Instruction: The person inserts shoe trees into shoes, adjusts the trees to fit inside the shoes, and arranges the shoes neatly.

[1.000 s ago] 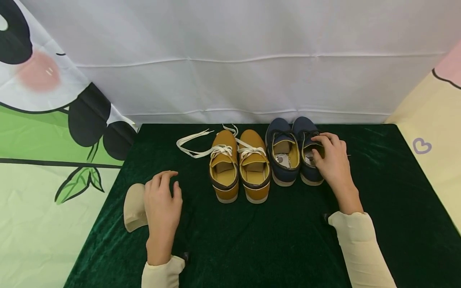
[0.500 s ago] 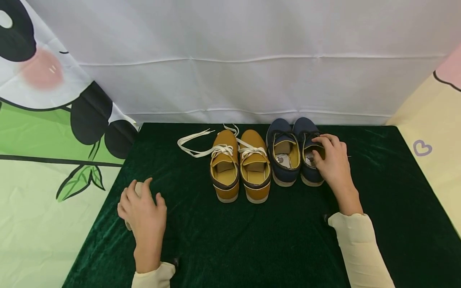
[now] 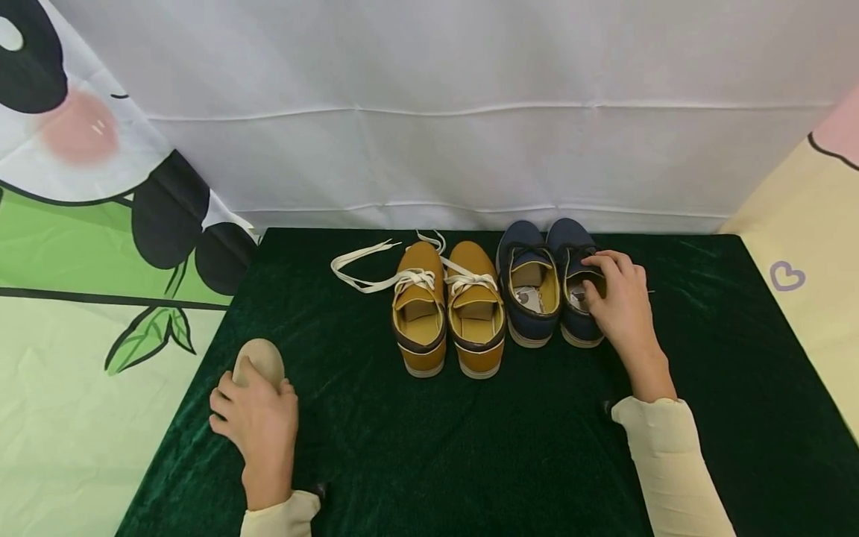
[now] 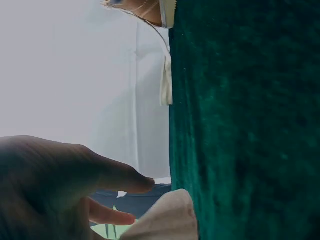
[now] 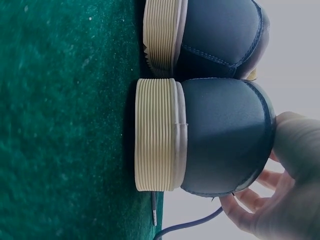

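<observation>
My left hand [image 3: 258,418] is over a beige rounded block [image 3: 262,358] on the dark green cloth, one finger lying along its top and the others spread to the left. In the left wrist view, the thumb [image 4: 120,175] stays apart from this block [image 4: 172,215]. My right hand [image 3: 620,306] holds the rightmost navy shoe [image 3: 582,328] at its opening, thumb and fingers around the collar. Its heel [image 5: 227,135] and ribbed cream sole fill the middle of the right wrist view. The other navy shoe [image 3: 530,324] stands close on its left.
Two mustard shoes [image 3: 419,358] with white laces stand left of the navy pair; a long lace [image 3: 349,276] trails left. A dark lace [image 5: 190,223] hangs beyond the held shoe. A white curtain [image 3: 429,149] rises behind the green cloth [image 3: 429,462].
My left hand has moved left onto the beige block, then drawn back slightly, so the block's far end shows again. The right hand and all the shoes have stayed put.
</observation>
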Tool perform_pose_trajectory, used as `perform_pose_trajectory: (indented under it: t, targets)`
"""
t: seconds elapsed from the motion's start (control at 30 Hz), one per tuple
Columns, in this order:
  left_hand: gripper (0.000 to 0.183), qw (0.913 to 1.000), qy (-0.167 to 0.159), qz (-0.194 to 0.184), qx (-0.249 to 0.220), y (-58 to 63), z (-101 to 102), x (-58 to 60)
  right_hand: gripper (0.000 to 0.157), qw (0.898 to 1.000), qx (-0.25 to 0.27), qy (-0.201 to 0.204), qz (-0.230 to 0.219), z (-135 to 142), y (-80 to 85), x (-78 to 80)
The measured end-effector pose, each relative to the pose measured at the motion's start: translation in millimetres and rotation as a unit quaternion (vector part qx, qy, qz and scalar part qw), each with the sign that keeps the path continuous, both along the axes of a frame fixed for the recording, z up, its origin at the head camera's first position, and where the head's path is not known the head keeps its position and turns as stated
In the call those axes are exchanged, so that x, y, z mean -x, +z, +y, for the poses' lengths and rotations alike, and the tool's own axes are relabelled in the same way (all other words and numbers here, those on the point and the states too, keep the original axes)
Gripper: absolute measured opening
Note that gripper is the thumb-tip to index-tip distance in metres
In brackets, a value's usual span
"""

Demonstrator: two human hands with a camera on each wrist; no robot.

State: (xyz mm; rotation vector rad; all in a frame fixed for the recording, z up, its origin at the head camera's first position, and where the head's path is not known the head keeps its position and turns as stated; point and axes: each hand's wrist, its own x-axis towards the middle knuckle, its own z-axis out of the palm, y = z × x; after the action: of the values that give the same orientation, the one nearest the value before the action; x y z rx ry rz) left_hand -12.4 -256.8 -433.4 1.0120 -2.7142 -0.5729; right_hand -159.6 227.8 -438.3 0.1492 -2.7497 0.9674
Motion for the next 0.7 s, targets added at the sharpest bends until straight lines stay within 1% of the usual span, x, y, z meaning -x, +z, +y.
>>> perform_pose_trajectory:
  t: [0.13, 0.23, 0.5, 0.7]
  targets:
    - [0.063, 0.9995, -0.004, -0.028, -0.015, -4.5, -3, -1.6, 0.033, 1.0, 0.0, 0.001, -0.001, 0, -0.1, 0.1]
    - [0.06, 0.9991, -0.01, -0.036, -0.022, -7.4, -5, -3.4, 0.032, 1.0, 0.002, 0.001, 0.001, -1, -0.3, 0.0]
    - [0.056, 0.9992, -0.017, -0.018, -0.03, -10.9, -10, -9.1, 0.031, 1.0, 0.005, 0.003, 0.01, -3, -0.8, -0.7]
    - [0.054, 0.9996, -0.022, -0.011, -0.017, -12.9, -12, -10.5, 0.03, 1.0, 0.008, 0.001, 0.019, -3, -0.4, -0.7]
